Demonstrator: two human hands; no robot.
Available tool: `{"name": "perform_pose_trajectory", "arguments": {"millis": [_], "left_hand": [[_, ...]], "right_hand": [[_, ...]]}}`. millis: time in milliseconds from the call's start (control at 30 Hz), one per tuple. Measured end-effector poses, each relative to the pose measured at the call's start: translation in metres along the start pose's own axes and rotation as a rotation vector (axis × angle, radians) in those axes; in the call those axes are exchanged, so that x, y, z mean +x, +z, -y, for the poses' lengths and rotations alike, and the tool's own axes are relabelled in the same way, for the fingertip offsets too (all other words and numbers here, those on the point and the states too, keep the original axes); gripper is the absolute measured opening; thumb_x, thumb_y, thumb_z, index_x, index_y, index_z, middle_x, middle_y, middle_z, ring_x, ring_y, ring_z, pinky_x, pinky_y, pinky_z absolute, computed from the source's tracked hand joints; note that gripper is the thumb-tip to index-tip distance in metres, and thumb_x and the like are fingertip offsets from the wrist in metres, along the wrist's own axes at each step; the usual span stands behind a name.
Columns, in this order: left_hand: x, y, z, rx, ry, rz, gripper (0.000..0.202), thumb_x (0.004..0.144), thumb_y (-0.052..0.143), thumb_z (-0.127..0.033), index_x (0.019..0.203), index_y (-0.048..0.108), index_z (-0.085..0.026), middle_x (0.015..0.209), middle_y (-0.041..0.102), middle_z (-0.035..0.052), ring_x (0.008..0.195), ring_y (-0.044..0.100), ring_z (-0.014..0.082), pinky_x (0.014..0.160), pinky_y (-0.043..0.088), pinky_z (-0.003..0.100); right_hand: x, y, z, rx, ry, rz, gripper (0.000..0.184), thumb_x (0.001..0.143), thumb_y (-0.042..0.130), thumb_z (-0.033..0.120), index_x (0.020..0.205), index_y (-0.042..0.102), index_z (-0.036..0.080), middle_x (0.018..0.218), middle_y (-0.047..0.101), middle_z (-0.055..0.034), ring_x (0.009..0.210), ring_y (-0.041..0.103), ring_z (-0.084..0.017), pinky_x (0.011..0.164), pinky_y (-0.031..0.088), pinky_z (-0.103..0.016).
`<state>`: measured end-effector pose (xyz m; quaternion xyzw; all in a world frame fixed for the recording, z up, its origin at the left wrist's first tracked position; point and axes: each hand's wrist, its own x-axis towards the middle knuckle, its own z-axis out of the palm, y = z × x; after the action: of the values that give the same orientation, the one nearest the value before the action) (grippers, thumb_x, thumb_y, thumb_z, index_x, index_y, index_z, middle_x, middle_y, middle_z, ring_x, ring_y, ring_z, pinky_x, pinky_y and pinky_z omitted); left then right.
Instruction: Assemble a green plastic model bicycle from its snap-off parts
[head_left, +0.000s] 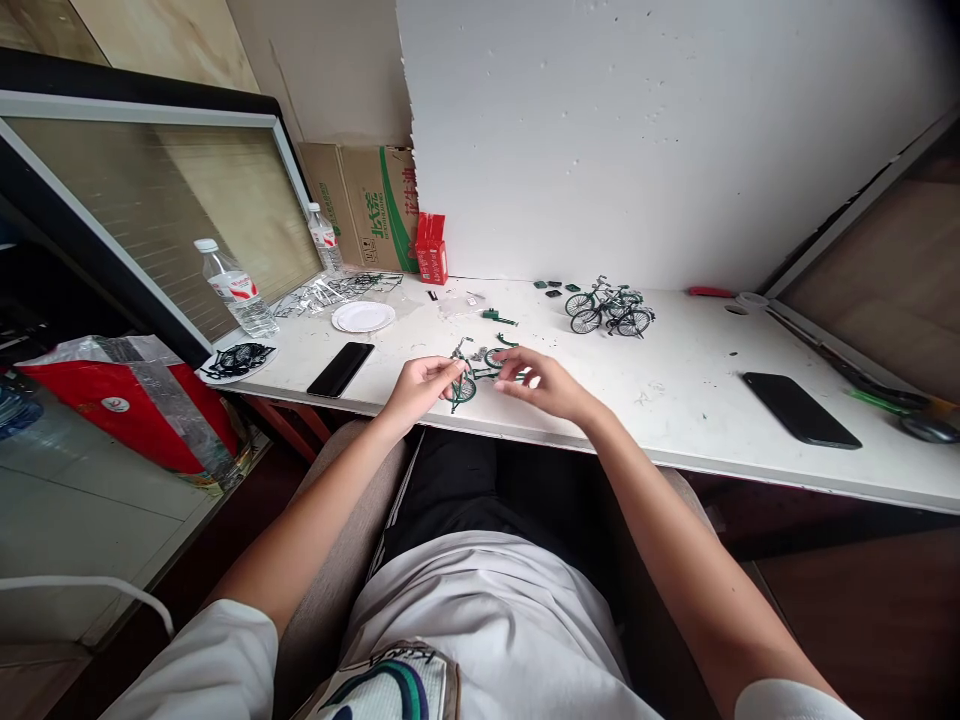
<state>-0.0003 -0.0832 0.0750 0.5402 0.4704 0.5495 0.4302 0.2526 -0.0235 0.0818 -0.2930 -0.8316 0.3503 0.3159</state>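
Observation:
My left hand (426, 386) pinches the front part of a green miniature bicycle (464, 388), with handlebars at the top and a spoked wheel below. It is held up just over the table's front edge. My right hand (541, 384) hovers close on the right, its fingers curved and apart, with nothing visible between them. Behind and partly under the right fingers lie loose green bicycle parts, including a small spoked wheel (493, 357) and a curved green piece (507, 340). Farther back is a green part (498, 316) with a thin rod.
Assembled miniature bicycles (611, 312) stand at back right, near small dark green pieces (553, 292). To the left are a white plate (364, 317), a phone (340, 369), water bottles (238, 292) and a red box (432, 250). Another phone (801, 409) lies right.

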Motion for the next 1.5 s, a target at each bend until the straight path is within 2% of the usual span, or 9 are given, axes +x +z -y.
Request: {"name": "perform_pose_trajectory", "arguments": {"millis": [133,267,633,733,867,1000,1100,1233,1500], "left_hand": [[-0.003,0.004,0.008,0.215,0.128,-0.014,0.039,0.084,0.08,-0.052,0.093,0.081,-0.015,0.083,0.077,0.0084,0.066,0.064,0.0158,0.062,0.05,0.027],[-0.005,0.005,0.016,0.353,0.193,-0.001,0.035,0.09,0.075,-0.048,0.099,0.081,-0.015,0.091,0.08,0.0093,0.075,0.068,0.0185,0.07,0.052,0.029],[-0.007,0.011,0.015,0.263,0.141,0.008,0.04,0.095,0.068,-0.053,0.099,0.079,-0.015,0.089,0.078,0.01,0.077,0.071,0.0212,0.069,0.052,0.029],[-0.008,0.013,0.015,0.184,0.102,0.006,0.042,0.093,0.071,-0.053,0.105,0.079,-0.014,0.094,0.079,0.0109,0.078,0.071,0.0216,0.069,0.054,0.03],[-0.007,0.013,0.017,0.203,0.136,-0.057,0.036,0.093,0.073,-0.049,0.106,0.079,-0.016,0.104,0.079,0.012,0.089,0.071,0.0225,0.078,0.054,0.031],[-0.004,0.011,0.02,0.236,0.184,-0.123,0.038,0.091,0.076,-0.045,0.117,0.076,-0.019,0.127,0.074,0.0132,0.107,0.069,0.024,0.087,0.053,0.032],[-0.002,0.011,0.021,0.162,0.148,-0.079,0.043,0.089,0.078,-0.048,0.121,0.074,-0.019,0.135,0.071,0.0141,0.122,0.066,0.0276,0.098,0.051,0.036],[-0.002,0.012,0.017,-0.033,0.057,-0.029,0.049,0.086,0.08,-0.056,0.113,0.077,-0.016,0.12,0.077,0.0143,0.12,0.068,0.0292,0.102,0.049,0.038],[0.0,0.008,0.013,-0.288,-0.204,0.05,0.049,0.073,0.091,-0.057,0.088,0.075,-0.013,0.082,0.072,0.0057,0.077,0.068,0.0174,0.085,0.054,0.035]], "right_hand": [[0.0,0.025,0.024,0.017,-0.114,-0.042,0.065,0.086,0.084,0.054,0.138,0.063,0.022,0.116,0.075,-0.0113,0.107,0.071,-0.026,0.079,0.055,-0.033],[0.001,0.032,0.023,-0.04,-0.212,-0.119,0.045,0.087,0.083,0.053,0.117,0.073,0.022,0.114,0.076,-0.0113,0.102,0.072,-0.026,0.073,0.059,-0.034],[-0.002,0.036,0.019,-0.334,-0.252,-0.205,0.018,0.1,0.07,0.038,0.103,0.079,0.023,0.1,0.081,-0.0086,0.079,0.074,-0.022,0.07,0.059,-0.035],[-0.002,0.037,0.019,-0.298,-0.224,-0.301,0.022,0.1,0.07,0.042,0.098,0.08,0.022,0.098,0.082,-0.0075,0.069,0.073,-0.021,0.068,0.06,-0.036],[-0.001,0.036,0.022,-0.151,-0.196,-0.408,0.028,0.098,0.071,0.049,0.097,0.082,0.023,0.1,0.083,-0.0077,0.087,0.079,-0.026,0.07,0.062,-0.035],[0.001,0.035,0.026,-0.015,-0.142,-0.434,0.029,0.093,0.077,0.051,0.098,0.084,0.023,0.101,0.083,-0.0075,0.096,0.079,-0.027,0.071,0.063,-0.034],[0.002,0.036,0.027,0.079,-0.101,-0.414,0.032,0.09,0.08,0.054,0.099,0.084,0.023,0.1,0.082,-0.0082,0.092,0.078,-0.025,0.069,0.062,-0.033],[0.003,0.038,0.026,0.175,-0.073,-0.401,0.036,0.087,0.082,0.056,0.098,0.083,0.022,0.1,0.081,-0.0087,0.084,0.076,-0.023,0.065,0.061,-0.033],[0.005,0.037,0.022,0.24,-0.053,-0.412,0.036,0.086,0.083,0.056,0.094,0.081,0.021,0.101,0.081,-0.0089,0.086,0.074,-0.022,0.064,0.059,-0.032]]}}
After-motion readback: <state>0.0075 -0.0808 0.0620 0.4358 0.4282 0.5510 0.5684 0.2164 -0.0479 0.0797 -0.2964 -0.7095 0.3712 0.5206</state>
